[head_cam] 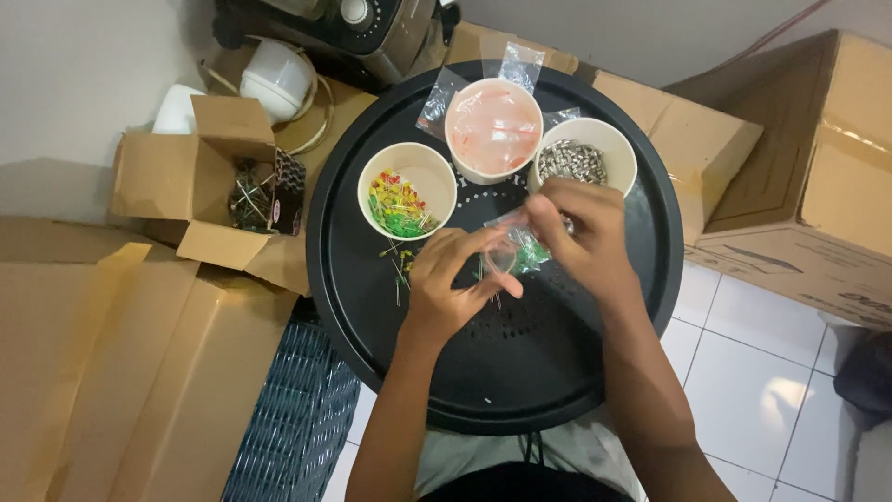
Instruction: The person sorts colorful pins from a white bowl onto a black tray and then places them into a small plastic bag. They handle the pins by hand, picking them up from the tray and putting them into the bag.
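Note:
Both hands meet over a round black tray (520, 372). My left hand (444, 279) and my right hand (583, 232) together hold a small clear plastic bag (517, 249) with green pieces inside. On the tray's far half stand three white cups: one with red, yellow and green LEDs (406, 191), one holding clear bags (493, 128), one with small silvery parts (585, 156). A few loose LEDs (400, 265) lie on the tray beside my left hand.
An open cardboard box (200, 177) with wire parts sits left of the tray. Flat cardboard (102, 353) covers the left floor, a large box (818, 177) stands right. A dark appliance (362, 33) and white bowl (277, 79) are behind. White tiles (743, 372) lie at lower right.

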